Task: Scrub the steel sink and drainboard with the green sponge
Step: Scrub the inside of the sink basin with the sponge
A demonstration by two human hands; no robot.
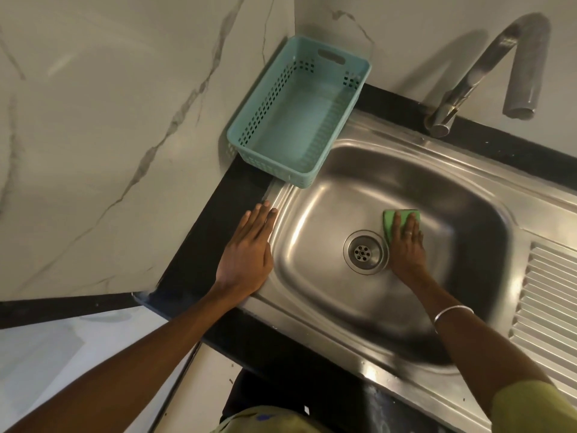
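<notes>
Fingers (402, 225) of the right hand (406, 245) lie straight and close together, pressing the green sponge (401, 221) flat on the sink (327, 285) floor just beside the drain (366, 252); the thumb seems tucked underneath. Left hand (249, 254) rests flat, fingers together, across the black tabletop (212, 245) and sink rim. A teal basket (296, 110) sits in the corner, the drainboard (549, 301) at right.

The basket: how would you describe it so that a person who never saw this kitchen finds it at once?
Start at the steel sink and go to its far left corner, where the marble walls meet. The basket stands there on the black counter, overlapping the sink's rim. It is the only teal, perforated plastic thing, and it is empty.
</notes>
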